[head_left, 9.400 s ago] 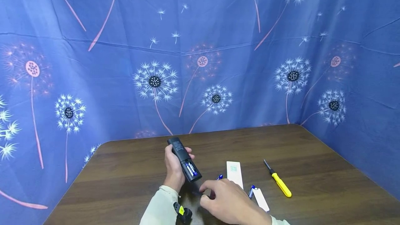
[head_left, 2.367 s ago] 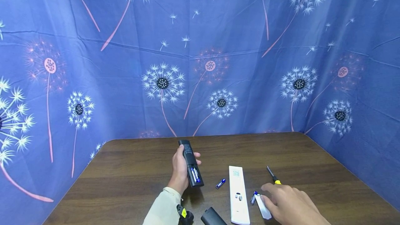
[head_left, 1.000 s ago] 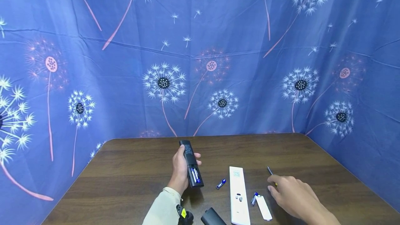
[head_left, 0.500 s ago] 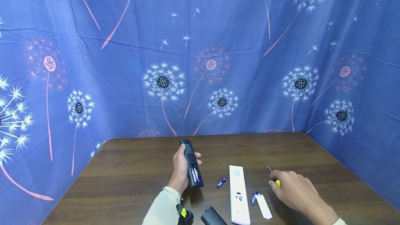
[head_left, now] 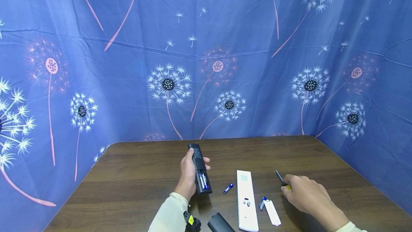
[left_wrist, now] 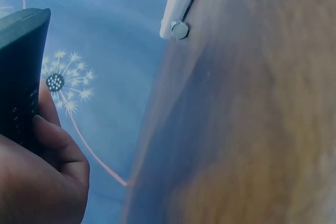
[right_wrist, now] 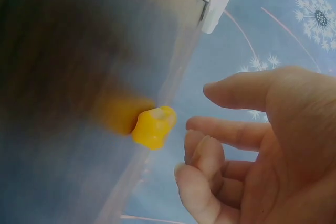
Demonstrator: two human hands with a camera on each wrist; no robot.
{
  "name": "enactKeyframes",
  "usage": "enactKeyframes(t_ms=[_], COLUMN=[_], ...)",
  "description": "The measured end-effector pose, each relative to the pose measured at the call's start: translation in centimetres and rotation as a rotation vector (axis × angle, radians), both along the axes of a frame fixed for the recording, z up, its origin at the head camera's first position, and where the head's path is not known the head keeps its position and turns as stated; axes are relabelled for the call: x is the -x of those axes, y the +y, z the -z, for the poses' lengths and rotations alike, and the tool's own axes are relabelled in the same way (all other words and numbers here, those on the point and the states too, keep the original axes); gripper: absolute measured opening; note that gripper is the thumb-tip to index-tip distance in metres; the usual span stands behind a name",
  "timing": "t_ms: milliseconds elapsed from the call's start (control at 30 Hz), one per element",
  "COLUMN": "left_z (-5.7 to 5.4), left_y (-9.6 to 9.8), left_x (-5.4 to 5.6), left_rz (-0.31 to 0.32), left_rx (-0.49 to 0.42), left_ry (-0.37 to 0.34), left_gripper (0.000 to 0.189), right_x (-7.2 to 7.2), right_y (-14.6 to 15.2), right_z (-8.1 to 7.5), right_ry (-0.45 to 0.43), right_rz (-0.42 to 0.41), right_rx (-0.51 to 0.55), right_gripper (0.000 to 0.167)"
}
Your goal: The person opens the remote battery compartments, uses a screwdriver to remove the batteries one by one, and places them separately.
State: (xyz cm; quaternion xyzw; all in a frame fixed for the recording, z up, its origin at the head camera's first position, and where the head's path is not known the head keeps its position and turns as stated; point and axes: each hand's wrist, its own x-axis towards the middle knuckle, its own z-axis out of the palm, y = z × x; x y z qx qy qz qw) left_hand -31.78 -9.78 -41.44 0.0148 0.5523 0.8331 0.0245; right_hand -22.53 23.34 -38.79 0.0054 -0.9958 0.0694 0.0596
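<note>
My left hand point(head_left: 186, 174) grips a black remote control point(head_left: 198, 162), back side up, its battery compartment uncovered with blue-and-silver batteries point(head_left: 204, 181) inside. In the left wrist view, my fingers point(left_wrist: 63, 145) curl round the remote's edge. My right hand point(head_left: 307, 192) is at the screwdriver point(head_left: 280, 177), hiding most of its yellow handle in the head view. In the right wrist view, the handle end point(right_wrist: 155, 128) stands apart from my loosely bent fingers, and thumb and forefinger have a gap between them. A black battery cover point(head_left: 220, 223) lies at the front edge.
On the brown table point(head_left: 145, 167), a long white remote point(head_left: 246, 189) lies back up with its compartment uncovered. A loose battery point(head_left: 228, 188) is left of it; another battery point(head_left: 262, 203) and a white cover point(head_left: 272, 212) are right. A patterned blue curtain point(head_left: 128, 99) hangs behind.
My right hand has gone from beside the black remote to the screwdriver at the right, and the black cover now lies in front. Within the last second it shifted slightly right. The left hand keeps its hold.
</note>
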Motion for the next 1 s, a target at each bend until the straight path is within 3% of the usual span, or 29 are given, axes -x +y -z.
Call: enactKeyframes(t_ms=[233,700,1000], left_z=[-0.1,0.0,-0.3], left_y=[0.3,0.4,0.6], left_x=[-0.4,-0.1,-0.3], left_rz=[0.039,0.054,0.071], left_rx=[0.025,0.013,0.035], left_ry=[0.020,0.017,0.013], left_gripper=[0.062,0.062,0.062], right_x=[0.2,1.4,2.2], right_y=[0.1,0.1,-0.3], right_z=[0.1,0.1,0.2], right_ry=[-0.009,-0.076,-0.080], right_rz=[-0.006,-0.012,-0.053], right_rx=[-0.006,-0.015,-0.080], right_gripper=[0.020,0.027,0.014])
